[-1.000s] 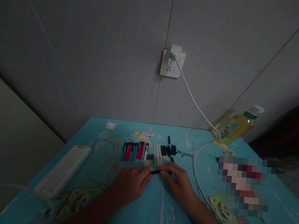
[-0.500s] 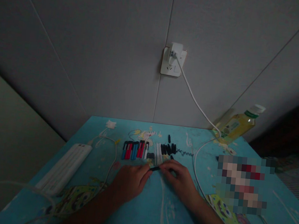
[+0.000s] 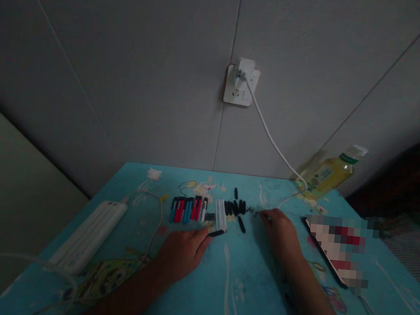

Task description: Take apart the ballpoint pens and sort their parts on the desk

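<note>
My left hand point(image 3: 185, 250) pinches a slim black tube point(image 3: 216, 233) by one end, its free end pointing right, just below the white sticks point(image 3: 221, 214). My right hand point(image 3: 279, 233) is out to the right, fingertips drawn close together by small dark wavy bits point(image 3: 249, 209); cannot tell whether they grip one.

For good handling: keep the tube low and level, grip light. Small bits want fingertips only, picked singly, without brushing the row of black pieces point(image 3: 235, 208) or the loose black piece point(image 3: 241, 224).

Room: bare table point(image 3: 196, 300) between my forearms. Far edge runs along the wall point(image 3: 174, 99). Right side tighter: white cable point(image 3: 291, 197) and bottle point(image 3: 329, 174) beyond my hand, partly blurred device point(image 3: 325, 253) beside my forearm. Pens point(image 3: 188, 210) bound the left.
</note>
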Tool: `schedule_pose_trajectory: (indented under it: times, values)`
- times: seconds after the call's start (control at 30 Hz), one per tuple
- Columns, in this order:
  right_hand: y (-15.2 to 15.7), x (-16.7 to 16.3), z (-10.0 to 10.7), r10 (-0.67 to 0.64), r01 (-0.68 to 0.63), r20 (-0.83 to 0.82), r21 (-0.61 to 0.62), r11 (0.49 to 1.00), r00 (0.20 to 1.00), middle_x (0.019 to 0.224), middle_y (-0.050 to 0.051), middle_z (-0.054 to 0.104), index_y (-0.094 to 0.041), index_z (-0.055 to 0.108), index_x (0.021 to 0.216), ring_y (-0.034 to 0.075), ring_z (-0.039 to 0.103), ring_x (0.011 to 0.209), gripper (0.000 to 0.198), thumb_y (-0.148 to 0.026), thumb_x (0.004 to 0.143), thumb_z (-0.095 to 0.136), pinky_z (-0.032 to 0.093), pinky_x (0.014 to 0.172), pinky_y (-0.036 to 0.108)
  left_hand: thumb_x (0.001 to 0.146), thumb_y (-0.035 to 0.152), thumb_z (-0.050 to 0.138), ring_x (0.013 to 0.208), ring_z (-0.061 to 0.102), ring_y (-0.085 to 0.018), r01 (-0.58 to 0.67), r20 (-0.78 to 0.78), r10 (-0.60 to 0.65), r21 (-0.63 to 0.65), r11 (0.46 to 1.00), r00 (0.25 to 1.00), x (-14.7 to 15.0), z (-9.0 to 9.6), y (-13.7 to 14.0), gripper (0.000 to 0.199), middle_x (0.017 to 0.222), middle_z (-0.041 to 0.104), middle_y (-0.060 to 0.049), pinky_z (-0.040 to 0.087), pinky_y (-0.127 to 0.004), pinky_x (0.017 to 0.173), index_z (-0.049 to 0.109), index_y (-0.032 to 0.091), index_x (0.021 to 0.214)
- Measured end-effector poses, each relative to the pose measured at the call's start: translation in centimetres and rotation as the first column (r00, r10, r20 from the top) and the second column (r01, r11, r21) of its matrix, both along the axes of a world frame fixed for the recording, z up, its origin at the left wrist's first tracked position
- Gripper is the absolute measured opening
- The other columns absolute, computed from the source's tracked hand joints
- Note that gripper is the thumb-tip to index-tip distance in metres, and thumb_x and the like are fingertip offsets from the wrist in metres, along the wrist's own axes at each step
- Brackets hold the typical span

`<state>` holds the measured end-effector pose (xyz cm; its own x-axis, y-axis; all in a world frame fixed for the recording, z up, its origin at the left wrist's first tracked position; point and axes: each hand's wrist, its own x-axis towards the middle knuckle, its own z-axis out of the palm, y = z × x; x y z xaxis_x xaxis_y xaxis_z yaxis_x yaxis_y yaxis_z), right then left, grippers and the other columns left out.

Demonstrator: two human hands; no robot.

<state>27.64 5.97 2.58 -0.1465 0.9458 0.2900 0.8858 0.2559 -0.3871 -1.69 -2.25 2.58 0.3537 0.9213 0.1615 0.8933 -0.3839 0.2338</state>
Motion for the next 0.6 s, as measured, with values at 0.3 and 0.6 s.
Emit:
schedule_pose_trajectory:
  times: [0.3,0.6]
  values:
    - [0.0,0.1,-1.3,-0.073,0.076,0.135,-0.015,0.997,0.988,0.109,0.007,0.069,-0.024,0.063,0.120,0.022,0.066,0.095,0.032,-0.021,0.091,0.051,0.047,0.080,0.029,0.101,0.037,0.033,0.065,0.068,-0.019,0.001,-0.009,-0.001,0.009,1.000,1.000,0.1,-0.1,0.0,0.032,0.077,0.071,-0.002,0.040,-0.028,0.055,0.061,0.023,0.102]
    - [-0.1,0.1,-0.7,-0.075,0.074,0.090,0.014,0.997,0.993,0.106,0.009,0.067,-0.023,0.062,0.121,0.022,0.065,0.087,0.031,-0.024,0.093,0.050,0.048,0.076,0.032,0.101,0.036,0.033,0.065,0.068,-0.019,0.011,-0.012,-0.011,0.010,1.000,1.000,0.1,-0.2,0.0,0.031,0.077,0.071,-0.002,0.042,-0.028,0.056,0.061,0.022,0.098]
